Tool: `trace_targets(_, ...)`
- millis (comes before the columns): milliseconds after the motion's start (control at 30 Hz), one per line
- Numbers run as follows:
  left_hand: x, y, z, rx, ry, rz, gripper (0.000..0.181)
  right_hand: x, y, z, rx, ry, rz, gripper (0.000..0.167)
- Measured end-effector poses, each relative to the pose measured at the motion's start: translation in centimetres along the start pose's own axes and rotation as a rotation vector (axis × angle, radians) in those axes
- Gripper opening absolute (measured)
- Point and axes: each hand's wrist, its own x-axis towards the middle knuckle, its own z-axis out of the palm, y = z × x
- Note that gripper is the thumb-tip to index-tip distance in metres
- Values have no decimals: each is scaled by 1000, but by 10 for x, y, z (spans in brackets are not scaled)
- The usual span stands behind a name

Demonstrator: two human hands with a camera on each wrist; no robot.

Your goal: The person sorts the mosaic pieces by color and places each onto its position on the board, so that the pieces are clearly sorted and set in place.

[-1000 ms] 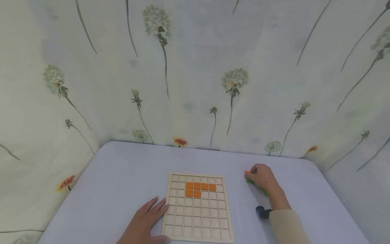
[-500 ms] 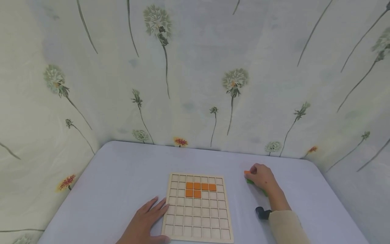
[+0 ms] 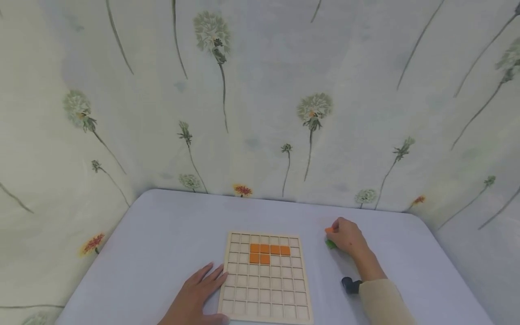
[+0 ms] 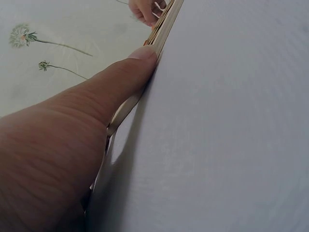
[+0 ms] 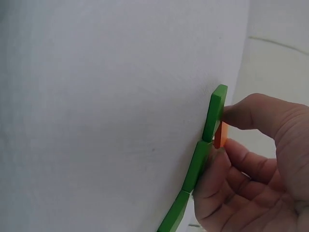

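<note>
A wooden grid board [image 3: 264, 283] lies on the table, with several orange square tiles [image 3: 265, 248] in its upper cells. My left hand [image 3: 195, 295] rests at the board's left edge, fingers spread; its thumb [image 4: 130, 72] touches the board's side in the left wrist view. To the right of the board, my right hand [image 3: 349, 237] pinches an orange tile [image 3: 329, 230] between thumb and fingers. Just beneath that hand are green tiles [image 5: 196, 166], standing in a row in the right wrist view. The held tile [image 5: 220, 135] is partly hidden behind the row there.
A white-covered table [image 3: 183, 225] carries everything. Behind it hangs a pale cloth [image 3: 260, 90] printed with dandelions. Beside the right sleeve [image 3: 383, 300] sits a small black object [image 3: 350, 285].
My right hand has shifted slightly with the orange tile, and more of the green tile below now shows. The head view has moved a little. My left hand keeps its place by the board.
</note>
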Motion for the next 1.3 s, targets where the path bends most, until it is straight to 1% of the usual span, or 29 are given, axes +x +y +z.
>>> trace_targets(167, 1, 0, 2, 28, 2, 9, 106, 1, 3, -1, -28, -14, -19, 31)
trace_targets(433, 0, 2, 1, 26, 32, 27, 104, 1, 6, -1, -6, -9, -58, 28)
trace_targets(467, 0, 2, 0, 28, 31, 25, 104, 1, 6, -1, -3, -10, -60, 27)
trace_targets(667, 2, 4, -2, 33, -23, -23, 104, 0, 8, 1, 0, 1, -96, 25)
trace_targets(767, 2, 3, -1, 40, -21, -22, 103, 0, 9, 1, 7, 9, -123, 25)
trace_targets(833, 2, 2, 0, 44, -8, -11, 104, -1, 10, 1, 13, 13, -133, 25)
trace_targets(933, 1, 2, -1, 39, 6, 4, 104, -3, 11, 2, 25, 16, -126, 22)
trace_targets(1033, 1, 1, -1, 34, 4, 4, 104, -6, 10, 2, 44, 14, -104, 17)
trace_targets(1100, 1, 2, -1, 31, -8, -6, 104, -7, 9, 1, 53, 12, -93, 15)
trace_targets(1167, 1, 1, -1, 31, -14, -12, 103, -8, 7, 0, 62, 4, -86, 16)
trace_targets(1300, 1, 2, 0, 34, -12, -13, 103, -5, 7, 0, 56, -13, -86, 24)
